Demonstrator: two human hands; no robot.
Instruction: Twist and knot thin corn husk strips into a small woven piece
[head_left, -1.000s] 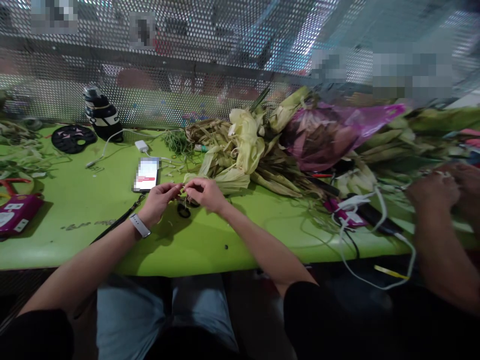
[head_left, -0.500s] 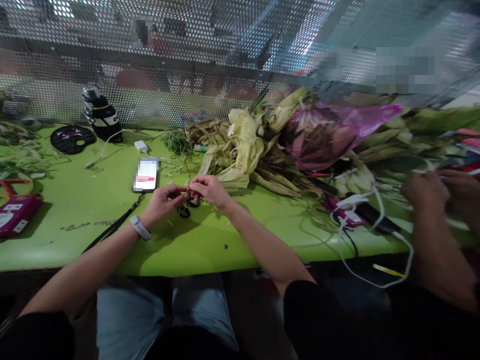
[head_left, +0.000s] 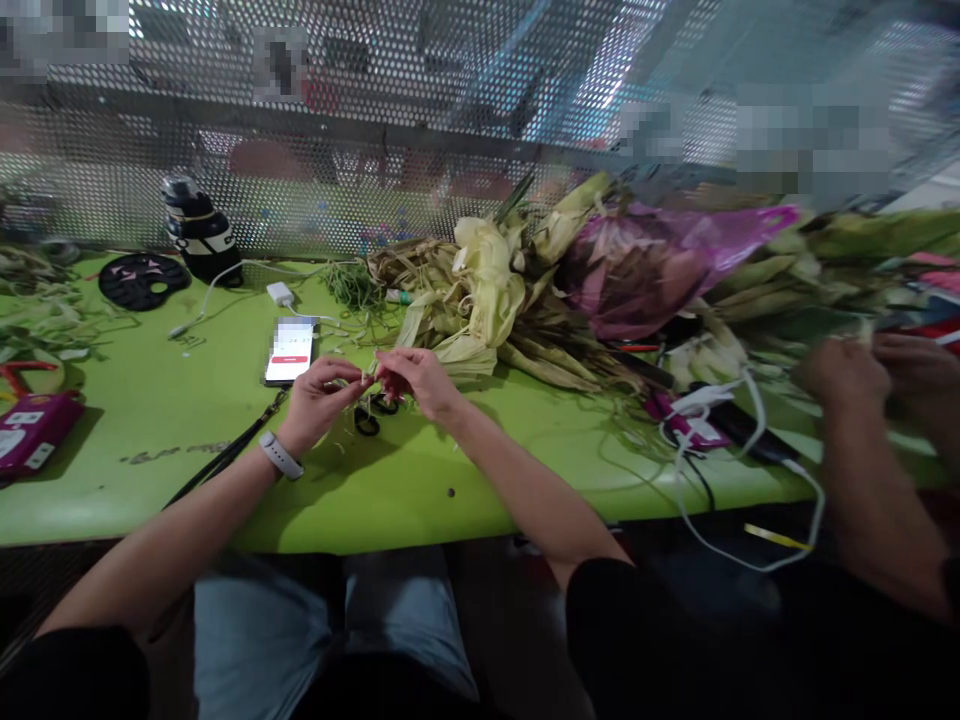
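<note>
My left hand [head_left: 324, 398], with a pale watch band at the wrist, is closed in a pinch above the green table [head_left: 420, 490]. Fingertip to fingertip with it, my right hand [head_left: 420, 382] pinches too. A thin pale strip shows between the fingers, too small to name; it looks like plant fibre or husk. Just below the fingertips lie black-handled scissors [head_left: 367, 420], partly hidden by the hands. A lit phone [head_left: 290, 350] with a black strap rests beyond my left hand. Past my right hand spreads a heap of corn husks [head_left: 491, 290].
A pink plastic bag [head_left: 637, 270] lies among the husks. Purple boxes [head_left: 37, 435], a dark bottle [head_left: 201, 235] and a black palette-shaped piece [head_left: 142, 280] stand left. White cable [head_left: 817, 500] hangs over the right edge near another person's hands [head_left: 847, 370]. Perforated metal mesh closes the back.
My hands came together, then drew slightly apart at the fingertips, both still pinching. The other person's hands at the right shifted a little to the left.
</note>
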